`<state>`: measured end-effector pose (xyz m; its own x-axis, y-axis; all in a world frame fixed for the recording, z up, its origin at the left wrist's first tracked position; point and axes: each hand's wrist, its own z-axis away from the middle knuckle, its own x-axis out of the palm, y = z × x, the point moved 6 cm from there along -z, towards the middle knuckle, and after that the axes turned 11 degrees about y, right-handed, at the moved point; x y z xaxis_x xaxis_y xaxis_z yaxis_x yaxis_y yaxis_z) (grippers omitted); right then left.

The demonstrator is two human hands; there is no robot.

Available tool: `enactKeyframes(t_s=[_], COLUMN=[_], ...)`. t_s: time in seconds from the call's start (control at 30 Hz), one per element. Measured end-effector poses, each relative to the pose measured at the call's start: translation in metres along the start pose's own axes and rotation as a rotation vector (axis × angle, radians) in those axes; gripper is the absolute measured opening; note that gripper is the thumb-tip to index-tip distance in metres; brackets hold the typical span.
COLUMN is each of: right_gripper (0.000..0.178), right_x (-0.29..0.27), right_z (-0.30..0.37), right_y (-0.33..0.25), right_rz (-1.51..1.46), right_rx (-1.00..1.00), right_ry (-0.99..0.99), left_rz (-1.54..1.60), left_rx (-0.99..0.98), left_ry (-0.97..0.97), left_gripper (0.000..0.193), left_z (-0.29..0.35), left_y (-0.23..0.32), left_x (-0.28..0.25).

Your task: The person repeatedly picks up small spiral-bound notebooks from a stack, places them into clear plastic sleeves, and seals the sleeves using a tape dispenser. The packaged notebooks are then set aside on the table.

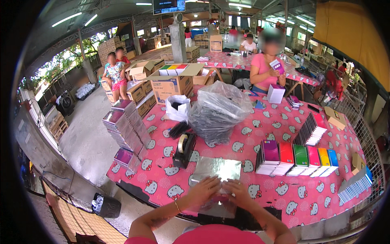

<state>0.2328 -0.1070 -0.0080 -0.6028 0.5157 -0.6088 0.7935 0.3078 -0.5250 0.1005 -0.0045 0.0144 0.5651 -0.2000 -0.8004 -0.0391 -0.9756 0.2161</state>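
A clear, shiny plastic bag (215,166) lies at the table's near edge, around or over a purple-covered stack of notebooks (219,202); how far the stack sits inside is hard to make out. My left hand (205,189) comes in from the left, its fingers bent over the plastic. Close beside it, my right hand (237,190) has its curled fingers on the same plastic, and both thumbs are mostly hidden. Just beyond my left hand stands a black tape dispenser (184,152) with a roll of tape.
Wrapped notebook packs (124,126) are piled at the left edge. A large bag of black strips (219,112) sits mid-table. Coloured notebook rows (298,160) stand at right. Across the table, a person (268,67) holds a purple notebook. Cardboard boxes (170,87) are stacked behind.
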Motion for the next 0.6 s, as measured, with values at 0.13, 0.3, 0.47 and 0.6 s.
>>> enactKeyframes(t_s=[0.13,0.3,0.47,0.6], right_gripper=[0.041,0.032,0.041,0.045], right_x=[0.001,0.005,0.001,0.013], right_z=[-0.001,0.005,-0.003,-0.004], right_y=[-0.004,0.001,0.008,0.039], right_rz=[0.013,-0.149,-0.171,-0.598], right_rx=[0.094,0.265,0.376,0.696], right_ry=[0.110,0.182,0.453,0.215], left_rz=[0.184,0.241,0.094,0.057], left_rx=[-0.183,-0.280,-0.373,-0.346], left_ry=[0.035,0.013,-0.104,-0.137], left_gripper=[0.040,0.022,0.023,0.033], left_z=[0.001,-0.022,-0.036,-0.050], left_y=[-0.003,-0.021,-0.019,-0.031], left_x=[-0.005,0.002,0.013,0.022])
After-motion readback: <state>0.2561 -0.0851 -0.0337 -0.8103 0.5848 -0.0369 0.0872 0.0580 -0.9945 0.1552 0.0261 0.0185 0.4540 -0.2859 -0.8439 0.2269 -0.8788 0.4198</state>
